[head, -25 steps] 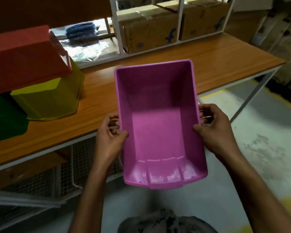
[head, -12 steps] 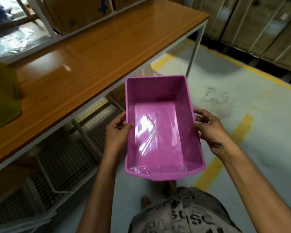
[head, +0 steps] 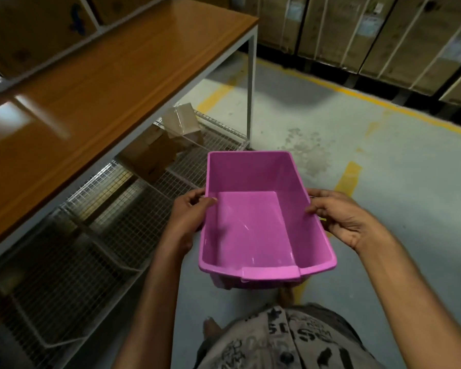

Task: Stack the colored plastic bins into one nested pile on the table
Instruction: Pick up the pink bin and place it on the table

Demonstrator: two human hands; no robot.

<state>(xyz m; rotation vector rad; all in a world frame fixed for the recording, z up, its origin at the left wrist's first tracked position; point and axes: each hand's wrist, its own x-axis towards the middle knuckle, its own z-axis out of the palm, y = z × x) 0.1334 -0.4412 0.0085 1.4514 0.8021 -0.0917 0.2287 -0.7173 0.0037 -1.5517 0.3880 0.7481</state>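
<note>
Left hand (head: 186, 217) and right hand (head: 341, 219) each close their grip, thumbs inside, on the long side rims of a pink bin (head: 250, 227), held open side up over the concrete floor (head: 383, 161) at 6 o'clock. The wooden table (head: 91, 83) lies at 10 o'clock, above a wire shelf (head: 91, 209) carrying cardboard boxes (head: 155, 153). Strapped cartons (head: 357, 30) stand at 1 o'clock.

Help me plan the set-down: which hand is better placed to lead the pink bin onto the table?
Probably left: the left hand grips the pink bin by the rim nearest the table; the right hand holds the far rim.
</note>
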